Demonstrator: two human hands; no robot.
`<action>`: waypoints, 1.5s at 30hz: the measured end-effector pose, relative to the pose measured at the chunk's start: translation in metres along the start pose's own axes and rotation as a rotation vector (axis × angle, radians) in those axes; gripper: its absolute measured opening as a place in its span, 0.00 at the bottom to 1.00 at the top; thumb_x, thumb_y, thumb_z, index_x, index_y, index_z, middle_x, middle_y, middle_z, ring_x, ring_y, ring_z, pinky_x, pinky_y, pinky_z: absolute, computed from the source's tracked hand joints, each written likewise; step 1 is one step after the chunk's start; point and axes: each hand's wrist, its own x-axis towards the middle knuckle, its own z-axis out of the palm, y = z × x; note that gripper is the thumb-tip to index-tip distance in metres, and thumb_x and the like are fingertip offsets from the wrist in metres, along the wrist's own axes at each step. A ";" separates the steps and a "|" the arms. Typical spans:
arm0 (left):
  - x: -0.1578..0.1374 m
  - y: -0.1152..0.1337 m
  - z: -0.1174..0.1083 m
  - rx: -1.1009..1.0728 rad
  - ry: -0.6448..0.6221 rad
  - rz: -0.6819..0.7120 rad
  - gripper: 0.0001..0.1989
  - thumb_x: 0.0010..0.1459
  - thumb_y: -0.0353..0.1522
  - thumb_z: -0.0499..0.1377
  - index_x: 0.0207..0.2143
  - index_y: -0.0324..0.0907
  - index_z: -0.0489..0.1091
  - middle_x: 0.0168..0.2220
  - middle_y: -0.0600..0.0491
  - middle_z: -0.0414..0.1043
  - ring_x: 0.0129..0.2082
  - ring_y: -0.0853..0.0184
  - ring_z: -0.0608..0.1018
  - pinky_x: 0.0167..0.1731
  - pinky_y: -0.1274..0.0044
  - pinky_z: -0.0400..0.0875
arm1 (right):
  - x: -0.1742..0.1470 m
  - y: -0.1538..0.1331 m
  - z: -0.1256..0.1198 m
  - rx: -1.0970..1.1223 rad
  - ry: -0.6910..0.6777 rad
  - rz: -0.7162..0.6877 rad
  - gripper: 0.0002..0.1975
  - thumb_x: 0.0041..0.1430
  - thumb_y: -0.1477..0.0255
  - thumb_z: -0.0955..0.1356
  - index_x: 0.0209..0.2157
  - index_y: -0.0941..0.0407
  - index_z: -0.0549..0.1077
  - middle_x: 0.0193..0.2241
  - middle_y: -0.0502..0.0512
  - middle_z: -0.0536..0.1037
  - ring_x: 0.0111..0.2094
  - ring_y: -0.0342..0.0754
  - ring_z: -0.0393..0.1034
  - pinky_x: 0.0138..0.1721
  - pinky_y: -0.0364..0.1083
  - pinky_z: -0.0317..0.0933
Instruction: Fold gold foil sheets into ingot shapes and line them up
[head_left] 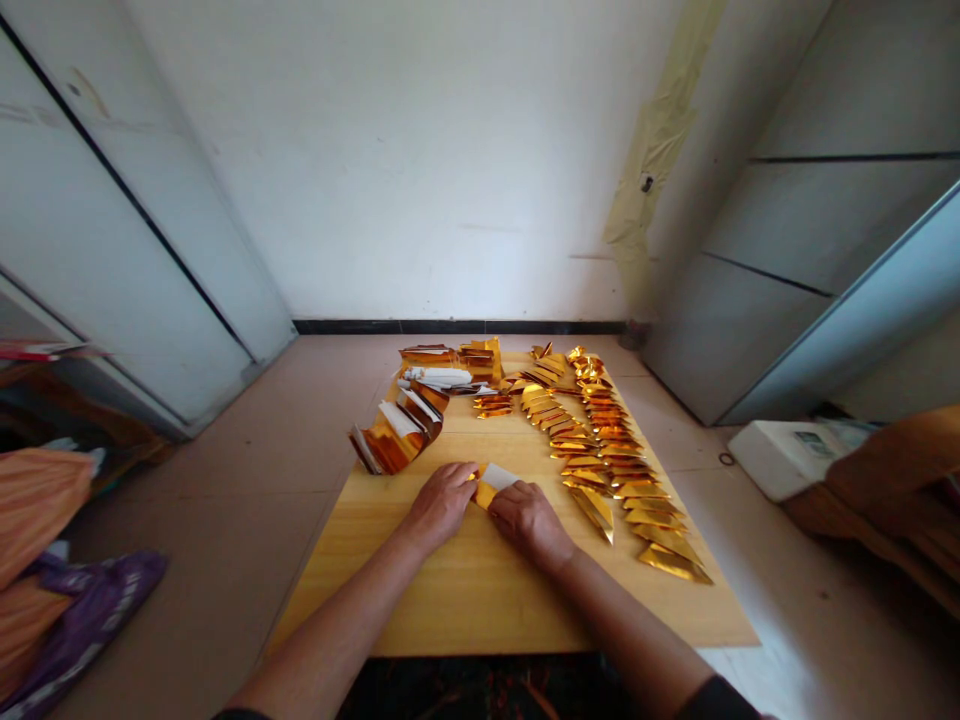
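Between my two hands, a sheet of gold foil paper lies on the wooden table, partly folded, with some of its white side showing. My left hand grips its left end, fingers closed. At its right end my right hand has its fingers curled on the paper. To the right, folded gold paper pieces run in two long overlapping rows toward the table's near right. Stacks of gold and white foil sheets stand curled at the left beyond my left hand.
The wooden table stands on a tiled floor near a white wall. More foil stacks lie at its far side. Cabinets flank both sides. A purple bag sits at the lower left, a white box at the right.
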 end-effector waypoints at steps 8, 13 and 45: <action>0.002 0.012 -0.010 -0.026 -0.053 -0.075 0.11 0.55 0.22 0.50 0.30 0.41 0.70 0.33 0.50 0.71 0.36 0.65 0.71 0.39 0.73 0.67 | 0.000 0.002 0.000 -0.059 0.001 -0.054 0.08 0.63 0.74 0.64 0.32 0.54 0.74 0.29 0.51 0.75 0.33 0.46 0.64 0.35 0.44 0.50; 0.003 0.021 -0.017 0.047 -0.075 -0.085 0.06 0.52 0.26 0.55 0.33 0.42 0.70 0.36 0.49 0.72 0.38 0.62 0.72 0.41 0.70 0.66 | 0.001 0.000 0.005 -0.027 0.019 0.015 0.09 0.62 0.75 0.63 0.30 0.55 0.74 0.28 0.52 0.76 0.33 0.46 0.66 0.37 0.44 0.52; -0.012 0.018 -0.002 0.174 0.066 0.030 0.10 0.60 0.27 0.51 0.37 0.41 0.72 0.43 0.46 0.73 0.45 0.62 0.73 0.45 0.69 0.66 | 0.005 0.010 -0.006 -0.054 -0.047 0.184 0.07 0.64 0.72 0.62 0.35 0.55 0.72 0.38 0.54 0.73 0.39 0.47 0.62 0.40 0.45 0.51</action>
